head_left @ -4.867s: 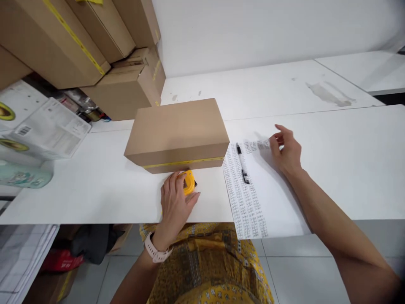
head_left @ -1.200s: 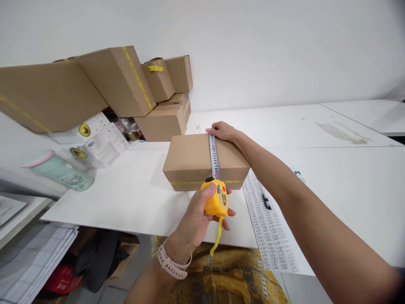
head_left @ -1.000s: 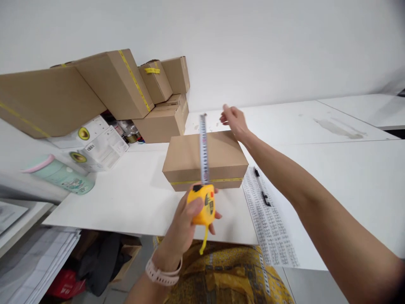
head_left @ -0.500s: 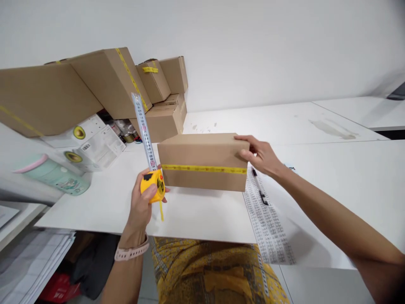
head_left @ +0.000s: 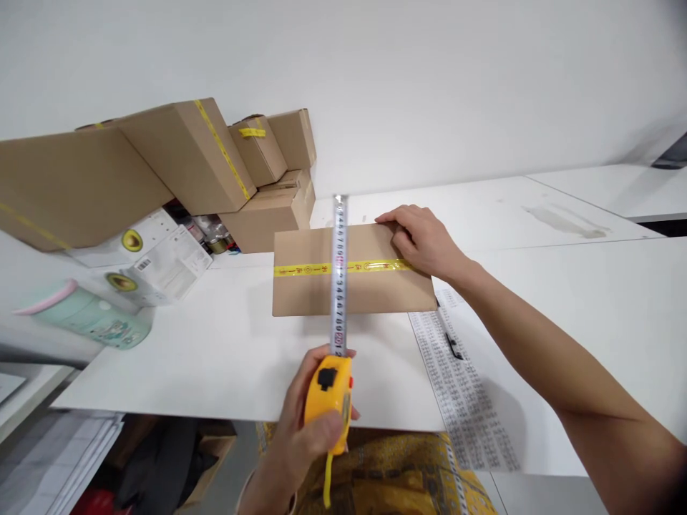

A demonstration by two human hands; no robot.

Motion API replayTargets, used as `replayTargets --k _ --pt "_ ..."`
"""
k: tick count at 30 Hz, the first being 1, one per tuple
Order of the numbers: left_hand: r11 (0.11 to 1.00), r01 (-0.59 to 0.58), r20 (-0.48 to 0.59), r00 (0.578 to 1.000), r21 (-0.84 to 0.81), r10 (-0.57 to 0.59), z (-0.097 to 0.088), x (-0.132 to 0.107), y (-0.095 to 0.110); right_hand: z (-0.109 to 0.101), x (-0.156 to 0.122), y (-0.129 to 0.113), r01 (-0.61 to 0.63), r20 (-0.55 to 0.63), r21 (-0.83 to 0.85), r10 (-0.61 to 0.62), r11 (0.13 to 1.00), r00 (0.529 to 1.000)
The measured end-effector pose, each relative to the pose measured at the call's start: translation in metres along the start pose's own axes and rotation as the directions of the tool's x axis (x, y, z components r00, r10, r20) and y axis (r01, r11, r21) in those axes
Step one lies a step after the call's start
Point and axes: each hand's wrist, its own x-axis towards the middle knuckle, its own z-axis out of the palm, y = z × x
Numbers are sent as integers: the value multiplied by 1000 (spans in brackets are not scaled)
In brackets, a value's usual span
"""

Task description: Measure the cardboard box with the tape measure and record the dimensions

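My left hand is closed around a yellow tape measure with a yellow wrist strap. Its printed metal blade is drawn out and points away from me, crossing over a brown cardboard box near its middle. Whether the blade touches the box I cannot tell. A strip of yellow printed tape runs along the box's upward face. At the box's right end, my right hand grips it, fingers over the far edge and thumb on the near side.
Several cardboard boxes are stacked at the back left, by white cartons with avocado pictures. A mint tumbler stands at the left. Right of the box lie a printed sheet and a pen on the white table.
My left hand has brought the tape measure right, so its blade now lies across the box instead of left of it. The box has been tilted, turning its taped face upward.
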Motion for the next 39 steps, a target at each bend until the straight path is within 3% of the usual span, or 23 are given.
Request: replayTargets --k 3,10,19,28,31,35,39 --pt "996 81 49 996 -38 -79 11 -1 -12 2 0 -5 63 24 -144 -60 988 998" --pt "993 87 28 996 -85 -85 21 1 -27 2 5 -13 140 115 -337 -107 931 988" --pt "997 54 -8 998 -56 -55 42 2 -48 5 3 -7 209 129 -329 -175 921 976" --pt "999 28 11 1000 -30 -28 42 5 -52 7 3 -6 193 120 -286 -164 939 979" --pt "1000 -4 -21 1000 -9 4 42 1 -60 7 0 -9 132 89 -280 -112 951 990" --pt "987 -130 -132 981 96 142 42 -17 -74 5 -14 -24 39 27 -305 -32 952 999" --pt "959 -168 -178 961 227 211 37 -33 -76 20 -53 -48 97 61 -340 -81 936 995"
